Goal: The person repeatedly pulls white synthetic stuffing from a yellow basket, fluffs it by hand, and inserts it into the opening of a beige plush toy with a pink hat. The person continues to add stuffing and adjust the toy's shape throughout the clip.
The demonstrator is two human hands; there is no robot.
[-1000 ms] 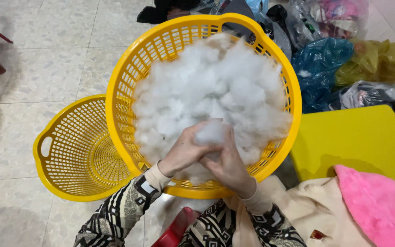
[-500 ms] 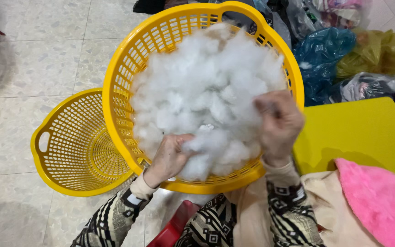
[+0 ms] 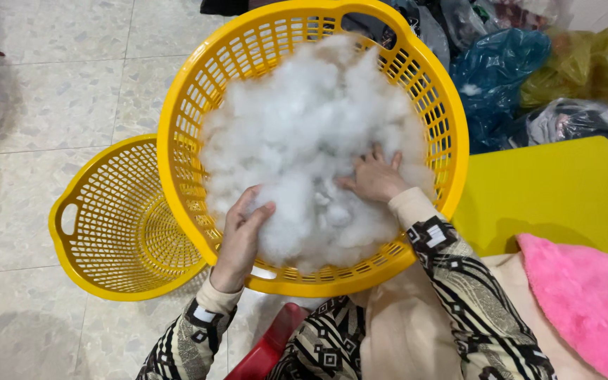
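Note:
A big yellow plastic basket (image 3: 452, 134) is heaped with white fluffy stuffing (image 3: 304, 127). My left hand (image 3: 242, 236) rests against the near left side of the heap, fingers spread and slightly curled on the fluff. My right hand (image 3: 374, 176) lies palm down in the stuffing toward the right, fingers sunk into it. Whether either hand has a tuft pinched is hidden by the fluff. Both arms wear black-and-cream patterned sleeves.
A second, smaller yellow basket (image 3: 100, 225) sits empty at the left on the tiled floor (image 3: 58, 91). A yellow table top (image 3: 550, 197) with pink fabric (image 3: 585, 295) and cream fabric (image 3: 395, 331) lies at the right. Several filled plastic bags (image 3: 501, 70) stand behind.
My right hand, raised above the basket's right rim half a second ago, has come down into the stuffing. My left hand has opened and shifted to the heap's near left side.

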